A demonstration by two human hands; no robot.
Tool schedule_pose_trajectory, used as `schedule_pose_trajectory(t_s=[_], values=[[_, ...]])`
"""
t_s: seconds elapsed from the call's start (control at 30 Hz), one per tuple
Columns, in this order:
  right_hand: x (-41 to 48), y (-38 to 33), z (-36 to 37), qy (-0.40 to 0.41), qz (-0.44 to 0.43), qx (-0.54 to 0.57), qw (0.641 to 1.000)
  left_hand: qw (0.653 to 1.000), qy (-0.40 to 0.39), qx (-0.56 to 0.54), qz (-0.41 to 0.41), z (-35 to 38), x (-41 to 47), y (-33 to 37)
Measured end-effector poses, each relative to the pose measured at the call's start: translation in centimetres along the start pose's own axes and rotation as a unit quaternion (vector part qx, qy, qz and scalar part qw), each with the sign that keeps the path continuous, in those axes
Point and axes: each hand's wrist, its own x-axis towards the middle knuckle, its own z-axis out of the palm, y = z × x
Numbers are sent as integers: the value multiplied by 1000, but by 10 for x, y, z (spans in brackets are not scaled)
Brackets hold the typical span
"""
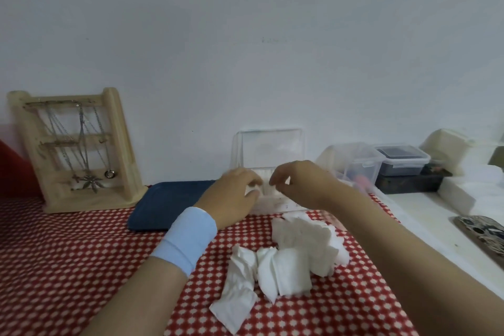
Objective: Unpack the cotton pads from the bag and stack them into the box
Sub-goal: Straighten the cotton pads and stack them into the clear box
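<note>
A clear plastic box [272, 203] with its lid [270, 148] raised stands at the back of the red dotted tablecloth, and white cotton pads [266, 172] stand packed inside it. My left hand [234, 195] reaches over the box's left side, thumb and fingers pinching a white cotton pad [252, 188]. My right hand [300, 185] hovers over the right side, fingers loosely curled and holding nothing. A loose heap of cotton pads [302, 245] lies in front of the box. The bag is not visible.
A wooden jewellery stand [79, 150] with necklaces is at the far left. A dark blue tray [163, 204] lies left of the box. Clear lidded containers [381, 163] and a dark box sit at the right on a white counter [425, 213].
</note>
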Motion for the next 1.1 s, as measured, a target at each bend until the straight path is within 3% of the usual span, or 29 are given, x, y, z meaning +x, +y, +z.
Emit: schedule_pose_trajectory(t_s=[0.13, 0.27, 0.33, 0.4, 0.53, 0.73, 0.83, 1.1], values=[[-22, -38, 0, -153, -16, 33, 988, 982, -154, -74, -77, -12, -34, -7], [-31, -72, 20, -259, 26, -18, 965, 972, -203, -58, -105, -10, -55, -22], [-31, -80, 31, -244, 16, -70, 967, 969, -197, -94, -115, -6, -60, -28], [-27, -77, 35, -207, 16, -54, 977, 967, -191, -123, -118, -4, -63, -33], [-21, -62, 25, -146, 55, 102, 982, 952, -147, -236, -128, -1, -61, -37], [-9, -50, 27, -111, 108, 281, 947, 925, -41, -355, -131, 6, -50, -44], [-4, -51, 29, -112, 105, 300, 941, 922, -17, -361, -140, 9, -46, -49], [14, -47, 44, -64, 98, 300, 947, 871, 42, -455, -183, 15, -42, -55]])
